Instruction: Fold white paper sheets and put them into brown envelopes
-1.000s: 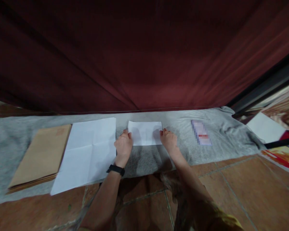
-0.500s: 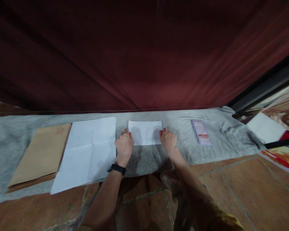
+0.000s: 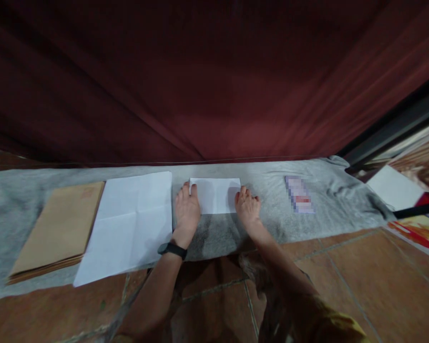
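Observation:
A small folded sheet of white paper [image 3: 216,195] lies flat on the grey cloth in front of me, with a crease down its middle. My left hand [image 3: 188,205] rests at its left edge, fingers stretched forward and thumb on the paper's border. At the opposite edge is my right hand [image 3: 248,204], its fingers slightly bent and apart, the thumb side against the paper. A dark watch [image 3: 173,249] is on my left wrist. Larger white sheets [image 3: 128,224] with fold creases lie left of my left hand.
Brown envelopes [image 3: 57,228] are stacked at the far left. A purple pixelated slip [image 3: 300,195] lies to the right on the grey cloth [image 3: 336,205]. Behind hangs a dark red curtain [image 3: 214,95]. Tiled floor [image 3: 357,267] shows in front, and printed sheets [image 3: 420,231] lie at right.
The fingers of my left hand have straightened from a curled grip, and those of my right hand have loosened and spread. The folded paper stays in place.

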A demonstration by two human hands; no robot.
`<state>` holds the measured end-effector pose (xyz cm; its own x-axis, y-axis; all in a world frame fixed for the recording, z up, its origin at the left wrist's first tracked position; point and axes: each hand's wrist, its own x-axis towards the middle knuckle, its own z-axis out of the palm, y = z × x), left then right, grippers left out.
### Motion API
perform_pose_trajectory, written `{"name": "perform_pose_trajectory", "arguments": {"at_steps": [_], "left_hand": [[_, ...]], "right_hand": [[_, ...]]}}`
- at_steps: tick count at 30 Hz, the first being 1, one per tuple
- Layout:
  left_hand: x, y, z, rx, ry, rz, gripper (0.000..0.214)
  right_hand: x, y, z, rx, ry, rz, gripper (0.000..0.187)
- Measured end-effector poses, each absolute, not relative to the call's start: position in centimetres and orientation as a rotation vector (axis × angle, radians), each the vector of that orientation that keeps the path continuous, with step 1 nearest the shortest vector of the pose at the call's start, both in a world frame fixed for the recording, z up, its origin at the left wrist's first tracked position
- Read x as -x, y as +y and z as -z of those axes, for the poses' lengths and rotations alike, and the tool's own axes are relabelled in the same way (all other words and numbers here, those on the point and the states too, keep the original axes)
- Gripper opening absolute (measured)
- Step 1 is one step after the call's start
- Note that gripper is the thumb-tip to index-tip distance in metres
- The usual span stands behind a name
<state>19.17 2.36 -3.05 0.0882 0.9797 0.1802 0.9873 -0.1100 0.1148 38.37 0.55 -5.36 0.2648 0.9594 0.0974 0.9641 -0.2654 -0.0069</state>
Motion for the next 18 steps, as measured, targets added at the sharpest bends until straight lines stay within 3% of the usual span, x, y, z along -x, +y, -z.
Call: {"name": "perform_pose_trajectory", "arguments": {"at_steps": [5,18], "left_hand": [[-21.3,0.9,4.6,2.647,-1.789,0.445,0.048],[-21.9,0.0,5.7,2.733,-1.784,0.28,0.051]], "right_hand": [[-38.5,0.5,5.5,2.43,-1.905,0.096,0.042],[-38.1,0.2,3.6,2.342,-1.85,0.076,0.037]]}}
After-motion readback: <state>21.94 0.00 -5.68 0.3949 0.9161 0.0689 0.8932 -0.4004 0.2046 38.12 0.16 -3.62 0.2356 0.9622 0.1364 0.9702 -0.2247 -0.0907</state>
